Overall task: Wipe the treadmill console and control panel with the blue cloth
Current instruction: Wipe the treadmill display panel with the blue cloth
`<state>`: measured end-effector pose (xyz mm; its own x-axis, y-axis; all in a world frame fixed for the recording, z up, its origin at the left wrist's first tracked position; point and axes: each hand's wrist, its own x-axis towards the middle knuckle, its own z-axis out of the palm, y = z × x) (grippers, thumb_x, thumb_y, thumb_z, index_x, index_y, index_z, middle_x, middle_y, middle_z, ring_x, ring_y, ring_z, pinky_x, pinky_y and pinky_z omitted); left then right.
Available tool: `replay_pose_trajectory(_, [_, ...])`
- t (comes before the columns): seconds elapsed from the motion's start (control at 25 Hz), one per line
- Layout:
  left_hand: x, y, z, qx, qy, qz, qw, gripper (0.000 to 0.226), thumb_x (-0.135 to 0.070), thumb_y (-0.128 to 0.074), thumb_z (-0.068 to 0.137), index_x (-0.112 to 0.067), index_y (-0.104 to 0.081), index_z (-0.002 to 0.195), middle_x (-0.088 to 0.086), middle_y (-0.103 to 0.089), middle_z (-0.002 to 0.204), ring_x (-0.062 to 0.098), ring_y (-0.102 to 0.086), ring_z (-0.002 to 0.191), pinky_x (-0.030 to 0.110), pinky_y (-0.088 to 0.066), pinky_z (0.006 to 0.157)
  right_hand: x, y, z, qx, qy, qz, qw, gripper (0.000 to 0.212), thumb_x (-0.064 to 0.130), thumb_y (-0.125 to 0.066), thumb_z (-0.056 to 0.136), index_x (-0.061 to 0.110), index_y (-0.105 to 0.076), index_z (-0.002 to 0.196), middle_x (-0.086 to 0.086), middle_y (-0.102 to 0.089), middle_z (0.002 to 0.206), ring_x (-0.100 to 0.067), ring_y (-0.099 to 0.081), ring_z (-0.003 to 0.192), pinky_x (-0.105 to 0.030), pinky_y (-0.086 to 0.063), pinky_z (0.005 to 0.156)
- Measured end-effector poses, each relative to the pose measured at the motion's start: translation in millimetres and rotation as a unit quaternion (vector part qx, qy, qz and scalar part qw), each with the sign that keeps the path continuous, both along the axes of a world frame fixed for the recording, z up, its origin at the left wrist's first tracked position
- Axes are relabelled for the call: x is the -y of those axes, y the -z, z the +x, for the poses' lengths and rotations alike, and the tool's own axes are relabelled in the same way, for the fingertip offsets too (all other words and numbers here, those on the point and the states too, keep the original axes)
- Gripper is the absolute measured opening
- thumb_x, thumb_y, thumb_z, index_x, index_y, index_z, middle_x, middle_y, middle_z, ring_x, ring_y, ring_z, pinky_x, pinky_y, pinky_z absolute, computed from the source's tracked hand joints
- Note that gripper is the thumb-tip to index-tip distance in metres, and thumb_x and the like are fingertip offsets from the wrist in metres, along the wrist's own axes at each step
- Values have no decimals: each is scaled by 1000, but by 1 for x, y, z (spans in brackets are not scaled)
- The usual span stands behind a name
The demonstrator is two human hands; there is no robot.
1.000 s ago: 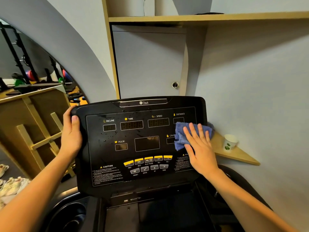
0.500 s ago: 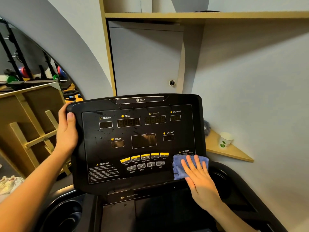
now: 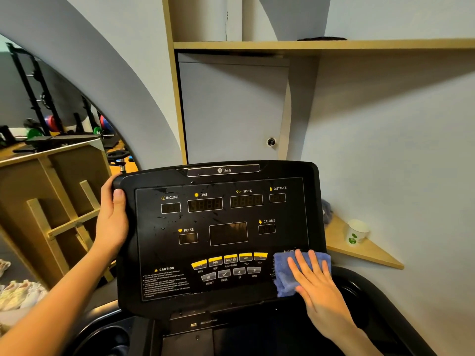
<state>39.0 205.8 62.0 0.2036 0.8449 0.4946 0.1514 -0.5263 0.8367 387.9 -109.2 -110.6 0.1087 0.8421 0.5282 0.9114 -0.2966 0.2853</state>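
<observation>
The black treadmill console [image 3: 221, 299] fills the middle of the view, tilted toward me, with dark displays, a row of yellow buttons [image 3: 229, 260] and small droplets on its left and centre face. My right hand [image 3: 317, 281] lies flat, fingers spread, pressing the folded blue cloth [image 3: 282, 273] against the lower right corner of the panel, over the right caution text. My left hand [image 3: 113, 222] grips the console's upper left edge, thumb on the front face.
A paper cup [image 3: 357, 231] stands on a wooden corner shelf [image 3: 365, 253] right of the console. A grey cabinet door [image 3: 231, 109] and a long shelf sit behind. A wooden frame [image 3: 59, 209] stands at left. A cup holder [image 3: 108, 340] lies below left.
My right hand slid the blue cloth down the panel's right side from beside the distance and calorie displays to the lower right corner. My left hand kept its grip.
</observation>
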Motion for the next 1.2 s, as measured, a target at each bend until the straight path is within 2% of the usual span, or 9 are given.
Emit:
replay_pose_trajectory(0.04, [-1,0,0,1,0,-1,1000,57,-63,-25,98,-37,-28,149,2,-43,150,26,-44,133,50,-34,110,-6,-9,3,-19,2,-1,1000,88,48,-43,90,17,2,159,-16,-2,167,-34,10,153,-50,4,118])
replay_pose_trajectory(0.12, [-2,1,0,1,1,-2,1000,58,-64,-25,98,-36,-28,149,2,-43,150,26,-43,134,51,-34,111,-16,-30,5,-62,17,25,998,76,37,-33,94,21,2,160,-13,-11,165,-32,9,153,-51,-2,118])
replay_pose_trajectory(0.24, [-1,1,0,4,2,-12,1000,53,-59,-26,102,-37,-27,150,0,-44,150,23,-43,133,48,-34,110,-31,-65,8,-137,10,73,988,70,29,-25,96,29,5,160,1,8,168,-29,6,154,-49,-1,121])
replay_pose_trajectory(0.32, [0,1,1,9,1,-15,1000,50,-57,-26,103,-37,-28,149,-2,-45,147,20,-43,131,45,-34,108,-46,-86,13,-168,4,105,980,64,30,-23,100,30,1,160,6,8,168,-28,5,154,-51,-2,123])
replay_pose_trajectory(0.44, [1,0,1,16,4,-16,1000,49,-52,-27,104,-34,-29,149,-8,-46,141,16,-43,128,38,-32,104,-67,-118,19,-203,7,140,969,59,31,-20,103,25,-7,160,4,1,168,-27,6,154,-58,-10,121])
replay_pose_trajectory(0.6, [3,-2,1,15,4,-21,1000,49,-52,-27,104,-35,-28,150,-8,-46,141,15,-43,126,38,-33,102,-91,-147,21,-212,24,180,960,58,33,-17,103,18,-14,159,-2,-7,167,-31,2,154,-60,-11,120])
replay_pose_trajectory(0.84, [4,-3,1,16,7,-26,1000,48,-51,-27,104,-36,-28,150,-7,-47,144,17,-45,128,40,-35,103,-120,-164,7,-232,97,230,940,60,38,-14,103,17,-11,160,-6,-6,167,-33,2,153,-59,-8,121])
replay_pose_trajectory(1.12, [6,-8,0,20,35,-44,998,48,-49,-27,105,-38,-25,152,-13,-46,141,13,-48,126,35,-37,102,-145,-170,-25,-255,105,264,924,60,40,-14,104,20,-7,160,-5,-2,168,-35,3,153,-60,-5,121])
replay_pose_trajectory(1.2, [6,-8,0,17,40,-53,998,48,-50,-26,105,-40,-24,152,-13,-45,142,13,-48,125,38,-37,104,-156,-173,-45,-254,96,265,925,60,41,-15,104,20,-7,160,-6,-3,168,-36,2,153,-59,-4,122])
